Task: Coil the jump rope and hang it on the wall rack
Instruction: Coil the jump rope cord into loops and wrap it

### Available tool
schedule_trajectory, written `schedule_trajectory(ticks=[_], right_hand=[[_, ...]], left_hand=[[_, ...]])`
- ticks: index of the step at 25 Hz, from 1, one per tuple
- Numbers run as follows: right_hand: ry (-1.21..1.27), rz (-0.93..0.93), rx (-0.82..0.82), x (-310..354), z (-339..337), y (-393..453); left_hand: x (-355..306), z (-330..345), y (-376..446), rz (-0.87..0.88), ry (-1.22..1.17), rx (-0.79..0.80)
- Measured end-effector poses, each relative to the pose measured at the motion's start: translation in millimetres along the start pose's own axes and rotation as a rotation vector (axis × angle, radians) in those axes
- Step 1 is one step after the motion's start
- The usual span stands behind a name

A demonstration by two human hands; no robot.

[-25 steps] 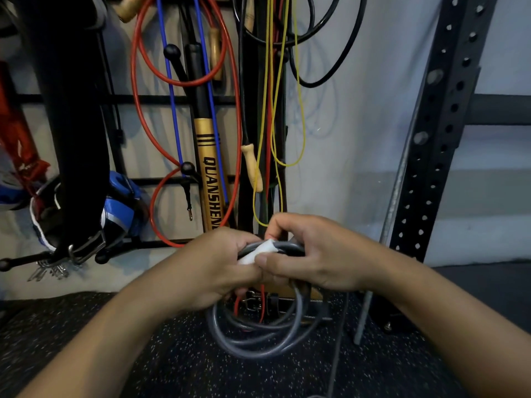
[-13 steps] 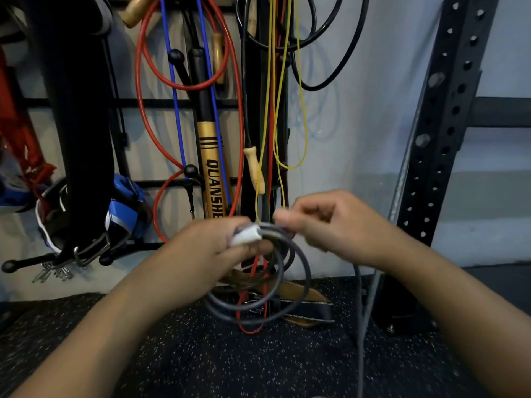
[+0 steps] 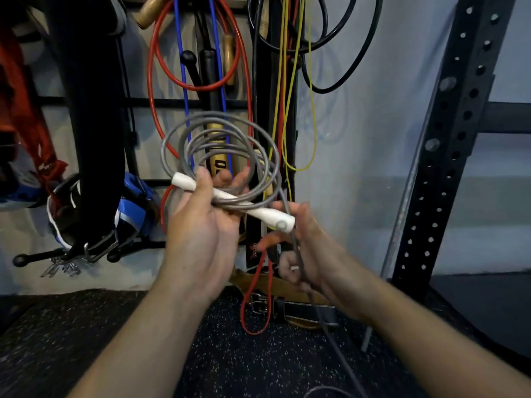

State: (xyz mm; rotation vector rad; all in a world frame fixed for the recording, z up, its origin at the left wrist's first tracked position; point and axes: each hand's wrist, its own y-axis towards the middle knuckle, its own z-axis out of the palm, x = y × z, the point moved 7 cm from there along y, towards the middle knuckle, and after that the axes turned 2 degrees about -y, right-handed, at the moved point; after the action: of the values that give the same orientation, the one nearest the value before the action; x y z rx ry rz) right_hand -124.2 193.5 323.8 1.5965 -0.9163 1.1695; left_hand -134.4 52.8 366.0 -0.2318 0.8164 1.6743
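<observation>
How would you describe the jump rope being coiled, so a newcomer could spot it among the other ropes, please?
Look in front of the wall rack, between the two hands. The jump rope is looped above the left hand. It alone is grey with a white handle; its neighbours hang red, blue, yellow or black.

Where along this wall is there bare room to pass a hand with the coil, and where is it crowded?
Free: the plain grey wall between the hanging yellow cord and the black perforated steel upright. Crowded: the black wall rack left of it, packed with the red rope loops, blue cords and black cables. The left hand holds the grey coiled jump rope.
</observation>
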Motion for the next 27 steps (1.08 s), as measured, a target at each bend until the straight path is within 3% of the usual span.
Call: schedule_trajectory(ticks=[4, 7, 13, 18, 22, 27], right_hand=[[0.279, -0.012, -0.277, -0.1, 8.8, -0.4], [0.345, -0.006, -0.398, 0.5, -1.0, -2.7], [0.354, -0.109, -0.371, 22.6, -3.5, -14.5], [0.415, -0.078, -0.46, 11.7, -7.3, -10.0], [0.397, -0.104, -0.38, 17.4, -2.3, -13.6], [0.401, -0.114, -0.503, 15.6, -10.9, -10.2]], left_hand=[[24.5, 0.6, -12.3, -0.027, 0.165, 0.009], [33.3, 0.9, -17.7, -0.037, 0.217, 0.055], [35.9, 3.8, -24.3, -0.067, 0.242, 0.078], [45.7, 2.1, -28.2, -0.106, 0.283, 0.123], [48.6, -6.4, -27.0, -0.116, 0.253, 0.094], [50.7, -2.4, -32.8, -0.138, 0.22, 0.122]])
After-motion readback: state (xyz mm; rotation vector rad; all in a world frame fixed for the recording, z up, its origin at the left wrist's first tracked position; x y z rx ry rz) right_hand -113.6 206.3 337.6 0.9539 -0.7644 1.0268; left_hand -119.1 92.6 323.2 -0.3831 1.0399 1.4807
